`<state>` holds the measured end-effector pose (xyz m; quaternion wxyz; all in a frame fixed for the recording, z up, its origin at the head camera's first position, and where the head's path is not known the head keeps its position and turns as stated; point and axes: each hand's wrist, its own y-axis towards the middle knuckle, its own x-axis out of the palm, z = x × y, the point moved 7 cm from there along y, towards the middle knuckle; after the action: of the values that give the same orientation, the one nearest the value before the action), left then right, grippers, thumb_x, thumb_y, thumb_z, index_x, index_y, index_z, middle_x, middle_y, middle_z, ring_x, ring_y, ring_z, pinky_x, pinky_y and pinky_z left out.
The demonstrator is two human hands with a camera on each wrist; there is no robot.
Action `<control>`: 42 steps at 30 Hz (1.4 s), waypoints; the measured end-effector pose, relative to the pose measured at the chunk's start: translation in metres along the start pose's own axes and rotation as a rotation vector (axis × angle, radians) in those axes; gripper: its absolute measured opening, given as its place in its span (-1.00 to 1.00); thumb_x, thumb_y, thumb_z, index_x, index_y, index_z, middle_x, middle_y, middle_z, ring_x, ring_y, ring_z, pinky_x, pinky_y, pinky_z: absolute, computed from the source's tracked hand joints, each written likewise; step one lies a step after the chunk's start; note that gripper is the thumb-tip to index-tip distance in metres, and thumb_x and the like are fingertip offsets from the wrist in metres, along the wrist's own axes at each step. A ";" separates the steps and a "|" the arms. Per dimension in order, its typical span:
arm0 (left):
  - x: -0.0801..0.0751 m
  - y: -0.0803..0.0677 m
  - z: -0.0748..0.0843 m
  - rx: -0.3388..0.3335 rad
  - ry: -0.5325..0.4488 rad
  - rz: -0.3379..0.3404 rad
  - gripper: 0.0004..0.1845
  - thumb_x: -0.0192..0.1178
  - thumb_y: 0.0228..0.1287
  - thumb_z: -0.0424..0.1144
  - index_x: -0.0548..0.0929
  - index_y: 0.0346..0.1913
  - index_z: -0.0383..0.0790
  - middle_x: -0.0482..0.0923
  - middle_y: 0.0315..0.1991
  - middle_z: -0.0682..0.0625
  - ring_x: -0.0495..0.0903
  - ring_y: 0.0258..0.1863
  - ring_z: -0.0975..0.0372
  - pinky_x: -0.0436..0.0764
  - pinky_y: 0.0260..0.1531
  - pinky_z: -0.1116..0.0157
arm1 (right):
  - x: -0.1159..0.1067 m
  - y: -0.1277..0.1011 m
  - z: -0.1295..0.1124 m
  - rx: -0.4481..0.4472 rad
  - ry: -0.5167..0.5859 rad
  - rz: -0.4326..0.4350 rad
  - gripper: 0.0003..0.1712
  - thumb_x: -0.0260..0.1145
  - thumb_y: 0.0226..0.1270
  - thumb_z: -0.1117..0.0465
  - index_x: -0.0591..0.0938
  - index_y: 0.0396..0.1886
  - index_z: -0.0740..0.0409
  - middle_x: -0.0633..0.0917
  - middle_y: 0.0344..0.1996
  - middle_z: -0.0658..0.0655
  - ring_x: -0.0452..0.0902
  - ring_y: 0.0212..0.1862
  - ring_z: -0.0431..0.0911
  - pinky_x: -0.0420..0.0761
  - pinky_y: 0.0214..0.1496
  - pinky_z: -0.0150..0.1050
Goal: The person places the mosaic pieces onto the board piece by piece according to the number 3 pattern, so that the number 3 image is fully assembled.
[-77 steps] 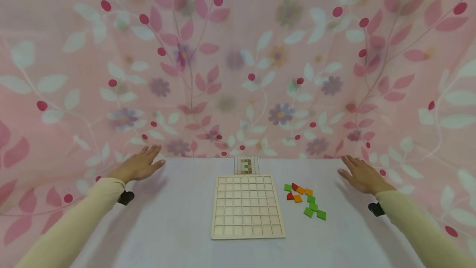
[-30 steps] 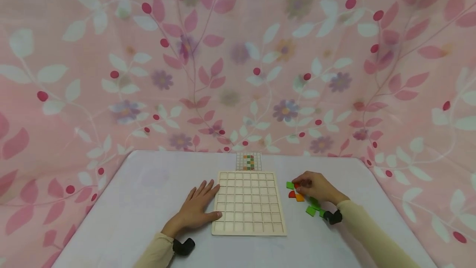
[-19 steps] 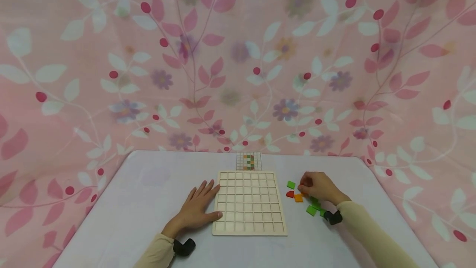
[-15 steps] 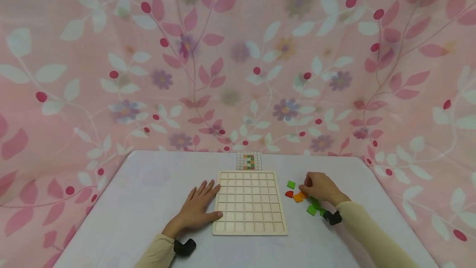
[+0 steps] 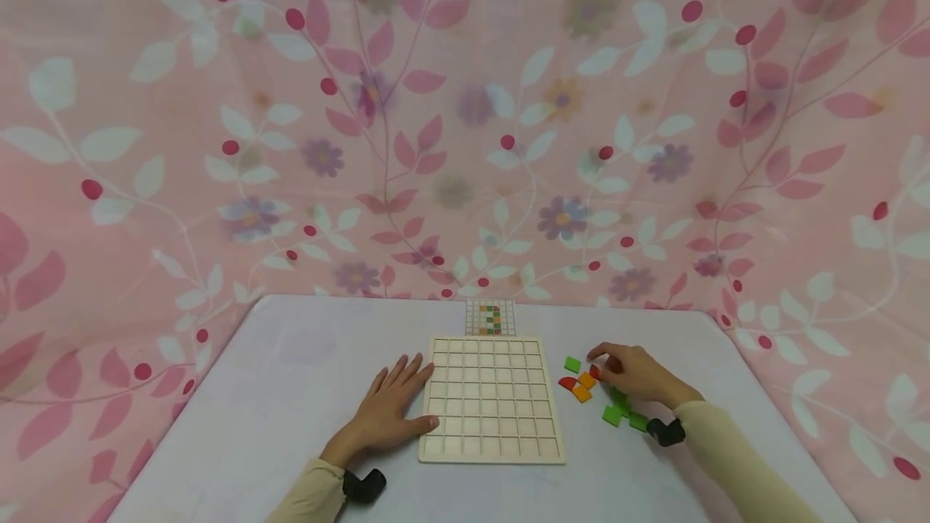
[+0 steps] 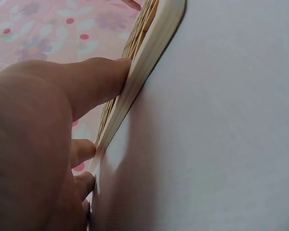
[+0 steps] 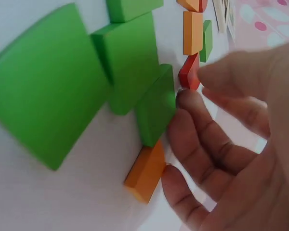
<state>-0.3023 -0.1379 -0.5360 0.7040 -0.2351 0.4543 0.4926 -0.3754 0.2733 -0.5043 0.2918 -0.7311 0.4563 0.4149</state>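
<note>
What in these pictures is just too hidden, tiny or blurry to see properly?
- Pattern card, head view: too small to read its coloured squares.
- Red tile at the right hand: in the right wrist view fingertips meet it, but whether it is lifted is unclear; the head view is too small.
- Wooden grid board, left wrist view: seen edge-on, its cells hidden behind the left hand.
- Green tiles, right wrist view: cut off by the frame edges.

Makeshift recording booth, likely home: pink floral curtain (image 5: 465, 119) draped behind white-covered table (image 5: 291, 394).
</note>
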 end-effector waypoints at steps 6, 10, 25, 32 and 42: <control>0.001 -0.002 -0.001 0.003 -0.005 0.000 -0.06 0.17 0.22 0.32 0.17 0.55 -0.04 0.00 0.58 -0.08 -0.12 0.58 -0.05 -0.12 0.45 -0.21 | 0.002 -0.002 -0.003 -0.070 0.009 -0.013 -0.70 0.38 0.32 0.19 0.64 0.04 0.03 0.58 -0.41 -0.08 0.44 -0.38 -0.19 0.54 -0.33 -0.39; -0.001 -0.003 0.000 0.026 -0.003 -0.010 -0.08 0.14 0.25 0.31 0.15 0.56 -0.05 -0.01 0.58 -0.08 -0.13 0.58 -0.06 -0.13 0.45 -0.22 | 0.002 -0.001 -0.002 -0.064 -0.010 0.003 -0.73 0.38 0.33 0.16 0.64 0.00 0.03 0.57 -0.42 -0.09 0.44 -0.37 -0.19 0.53 -0.30 -0.39; -0.001 0.000 -0.001 0.021 0.010 0.012 -0.06 0.15 0.23 0.34 0.14 0.56 -0.02 -0.02 0.59 -0.05 -0.13 0.58 -0.03 -0.12 0.46 -0.19 | 0.007 -0.004 -0.018 -0.077 -0.291 0.080 -0.73 0.38 0.32 0.19 0.57 -0.04 0.13 0.55 -0.29 -0.08 0.44 -0.29 -0.22 0.67 -0.08 -0.21; 0.000 -0.002 0.000 0.028 -0.003 -0.006 -0.07 0.16 0.25 0.31 0.15 0.56 -0.05 -0.01 0.58 -0.08 -0.12 0.58 -0.06 -0.12 0.45 -0.21 | 0.013 -0.003 -0.020 -0.091 -0.387 0.098 -0.73 0.34 0.36 0.19 0.53 -0.03 0.17 0.52 -0.27 -0.02 0.45 -0.28 -0.19 0.68 -0.05 -0.15; -0.001 -0.002 0.002 0.032 0.010 -0.011 -0.09 0.13 0.28 0.31 0.14 0.56 -0.07 -0.02 0.58 -0.09 -0.12 0.57 -0.07 -0.12 0.44 -0.23 | 0.006 0.004 -0.045 -0.223 -0.397 0.174 -0.68 0.37 0.33 0.23 0.51 -0.01 0.23 0.50 -0.24 0.02 0.45 -0.25 -0.17 0.67 -0.07 -0.18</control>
<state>-0.2999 -0.1377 -0.5340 0.7081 -0.2286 0.4642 0.4804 -0.3626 0.2328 -0.4877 0.2561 -0.6209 0.4027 0.6218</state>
